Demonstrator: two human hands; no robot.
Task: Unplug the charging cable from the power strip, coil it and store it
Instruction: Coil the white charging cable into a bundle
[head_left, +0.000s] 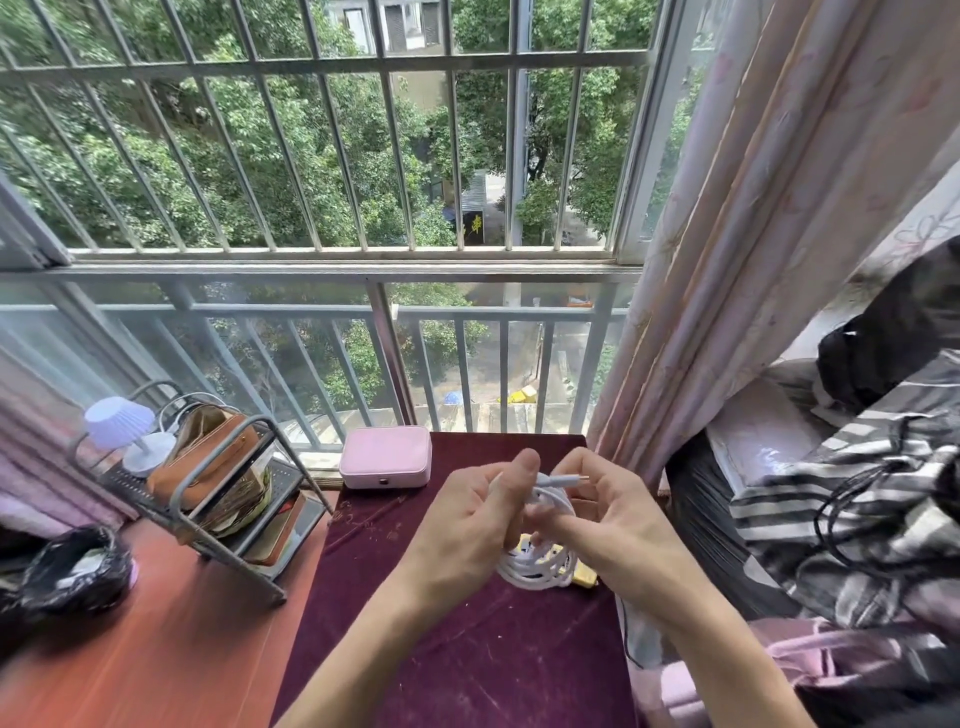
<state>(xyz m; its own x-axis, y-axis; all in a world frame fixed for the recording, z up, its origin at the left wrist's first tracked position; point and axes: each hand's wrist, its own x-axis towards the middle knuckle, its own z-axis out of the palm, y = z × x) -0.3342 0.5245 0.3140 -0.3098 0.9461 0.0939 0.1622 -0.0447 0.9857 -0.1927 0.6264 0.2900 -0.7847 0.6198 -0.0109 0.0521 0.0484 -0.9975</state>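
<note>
A white charging cable (537, 569) hangs in several loops between my two hands above the dark red cloth (441, 623). My left hand (467, 525) grips the top of the coil. My right hand (618, 514) pinches the cable's end, and its small plug (563, 480) pokes out between thumb and fingers. Beneath the loops lies a yellow-and-white power strip (584, 577), mostly hidden by the coil and my right hand.
A pink case (385, 457) lies at the cloth's far edge. To the left, a grey metal rack (228, 519) holds a brown pouch and a small lamp (122, 428). A black bag (72, 571) sits far left. Curtain and striped clothing (852, 499) crowd the right side.
</note>
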